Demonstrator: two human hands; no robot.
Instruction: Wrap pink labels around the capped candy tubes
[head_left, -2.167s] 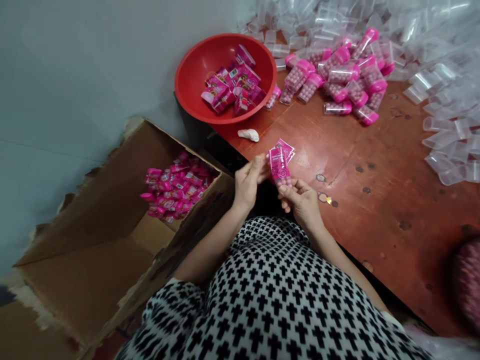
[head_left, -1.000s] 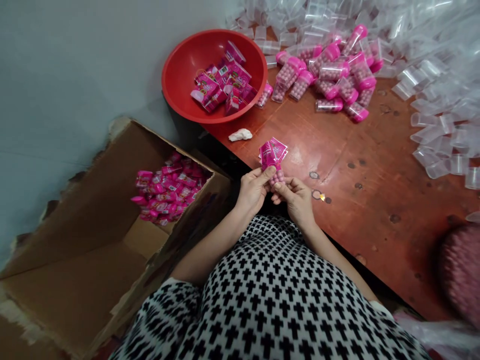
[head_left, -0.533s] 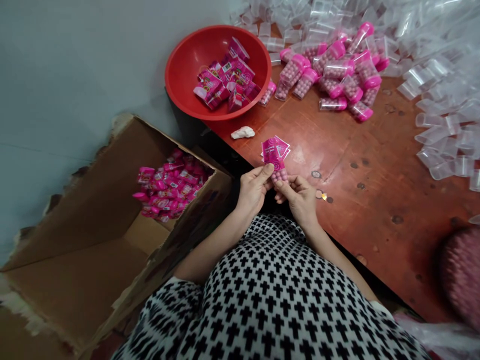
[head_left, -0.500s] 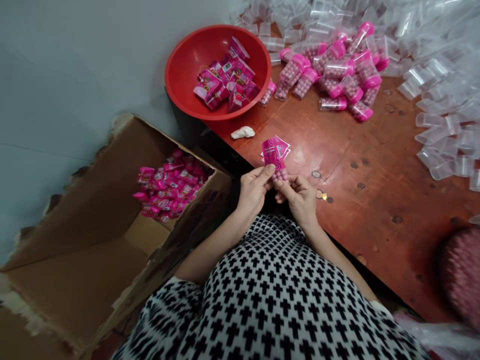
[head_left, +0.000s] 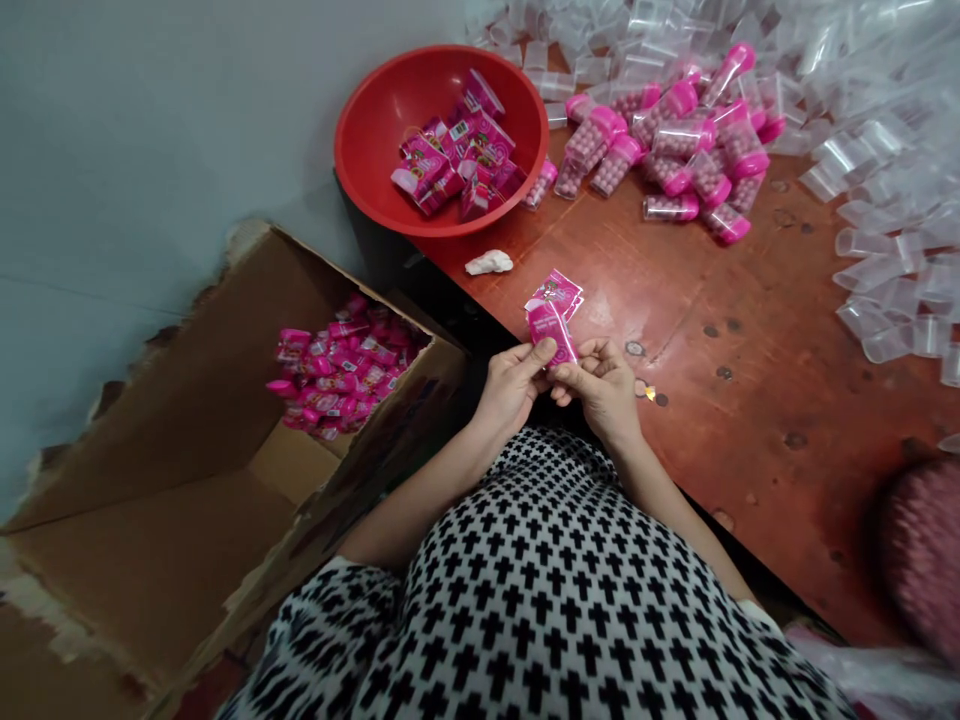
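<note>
Between my two hands, over the table's near edge, is a small candy tube (head_left: 551, 330) with a printed pink label wrapped over its front. My left hand (head_left: 514, 385) is closed on its left side, the thumb pressing on the label. My right hand (head_left: 602, 388) grips the lower right end with thumb and fingers. The fingers hide the tube's lower part. Just beyond lie a few loose pink labels (head_left: 561, 288) on the table. A crumpled white lump (head_left: 489, 262) rests near the table's left edge.
A red bowl (head_left: 360, 190) with folded pink labels stands at the back left. Candy-filled tubes with pink caps (head_left: 679, 140) are piled beside it, among many clear empty tubes (head_left: 877, 250). Left of the table (head_left: 750, 420), an open cardboard box (head_left: 187, 560) holds labelled tubes (head_left: 345, 370).
The label, held flat against the tube with pink balls showing below it, now curves down over the tube and covers those balls. Both hands stay in nearly the same place.
</note>
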